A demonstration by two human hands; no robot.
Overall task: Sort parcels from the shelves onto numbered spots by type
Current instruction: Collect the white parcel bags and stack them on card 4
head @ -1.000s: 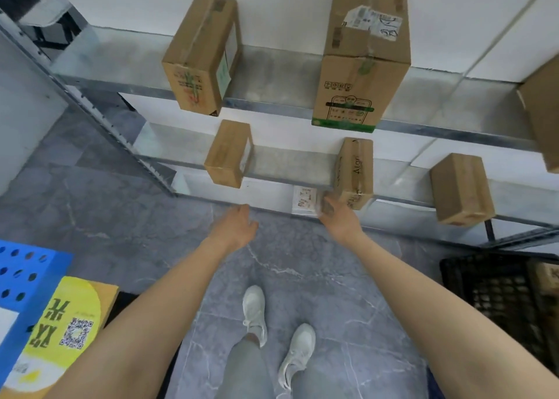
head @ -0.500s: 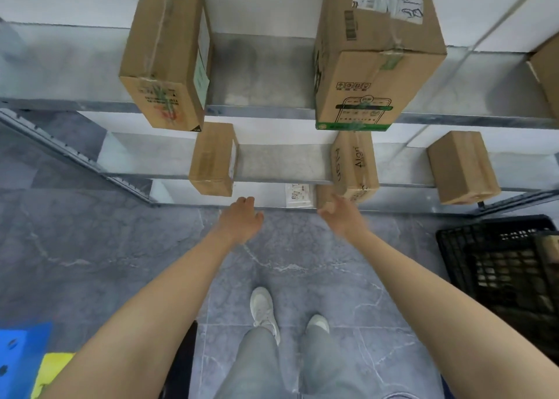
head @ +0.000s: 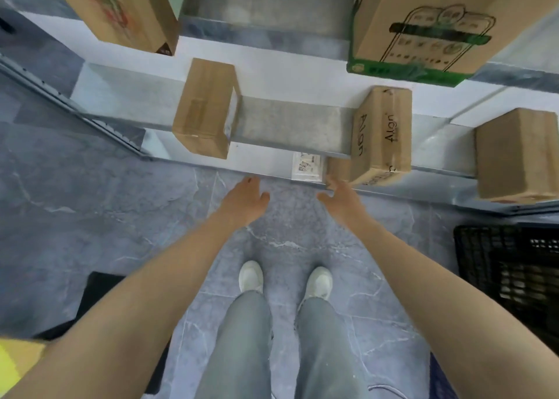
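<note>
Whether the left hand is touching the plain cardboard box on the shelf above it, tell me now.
Apart. The head view shows the left hand open below the plain cardboard box, with white shelf front showing between them.

Gap lying open between two boxes
The printed box point(head: 381, 135) is overhanging the bottom shelf point(head: 260, 161) above the right hand point(head: 341, 199); the plain box point(head: 205, 108) is flanking the gap's left.

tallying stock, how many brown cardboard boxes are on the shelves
6. Top shelf: left box, green-printed box. Middle shelf: plain box, lettered box, right box. Lowest shelf: a small box, partly hidden beside the white parcel. Others may be unseen.
</note>
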